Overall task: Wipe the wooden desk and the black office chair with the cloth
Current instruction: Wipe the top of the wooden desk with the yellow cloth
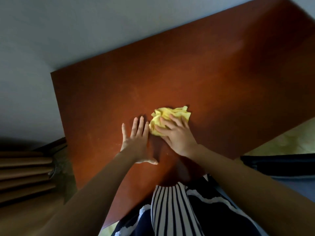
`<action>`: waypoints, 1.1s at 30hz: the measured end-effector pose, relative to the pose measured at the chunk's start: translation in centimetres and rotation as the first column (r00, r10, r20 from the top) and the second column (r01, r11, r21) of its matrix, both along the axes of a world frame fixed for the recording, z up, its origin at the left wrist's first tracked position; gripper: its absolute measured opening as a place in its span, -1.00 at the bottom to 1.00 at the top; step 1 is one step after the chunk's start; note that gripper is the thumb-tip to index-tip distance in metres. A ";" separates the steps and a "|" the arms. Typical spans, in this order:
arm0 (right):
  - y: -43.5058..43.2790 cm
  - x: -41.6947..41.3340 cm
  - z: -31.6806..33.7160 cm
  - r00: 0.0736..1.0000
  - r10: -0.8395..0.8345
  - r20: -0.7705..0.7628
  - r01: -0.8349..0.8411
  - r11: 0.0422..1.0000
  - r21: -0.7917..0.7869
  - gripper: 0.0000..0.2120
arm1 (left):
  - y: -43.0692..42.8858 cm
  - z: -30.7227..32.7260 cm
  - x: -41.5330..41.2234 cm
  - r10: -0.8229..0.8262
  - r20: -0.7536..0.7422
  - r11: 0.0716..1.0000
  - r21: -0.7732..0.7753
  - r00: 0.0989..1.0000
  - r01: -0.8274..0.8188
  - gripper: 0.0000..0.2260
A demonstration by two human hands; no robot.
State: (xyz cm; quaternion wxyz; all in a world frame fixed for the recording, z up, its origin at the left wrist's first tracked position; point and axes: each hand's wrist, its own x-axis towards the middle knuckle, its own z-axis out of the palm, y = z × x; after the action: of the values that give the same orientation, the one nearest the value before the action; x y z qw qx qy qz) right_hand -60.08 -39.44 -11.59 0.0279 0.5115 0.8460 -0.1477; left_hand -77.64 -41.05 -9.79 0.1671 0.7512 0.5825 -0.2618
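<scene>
Place: looked like a home room | Evidence: wooden desk [187, 79] beyond the fingers, plain wall [85, 28], brown curtain [23, 174] left of them.

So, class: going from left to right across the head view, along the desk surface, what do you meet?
Bare desk → left hand, flat on the wood → yellow cloth, under the right hand → more bare desk.

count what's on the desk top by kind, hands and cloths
hands: 2, left hand flat on the wooden desk, right hand pressing the cloth
cloths: 1, yellow cloth
total: 3
</scene>
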 end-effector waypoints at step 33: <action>-4.7 0.1 0.2 0.911 -0.413 0.016 0.413 0.911 -0.005 -0.60 | -2.3 0.1 0.2 -0.009 -0.086 0.999 0.052 0.996 0.013 0.22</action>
State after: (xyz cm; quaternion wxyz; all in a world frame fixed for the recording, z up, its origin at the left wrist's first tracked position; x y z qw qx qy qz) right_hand -59.98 -44.16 -11.42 0.0043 0.6797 0.7180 -0.1502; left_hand -77.48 -43.40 -9.71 0.1207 0.7465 0.5916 -0.2796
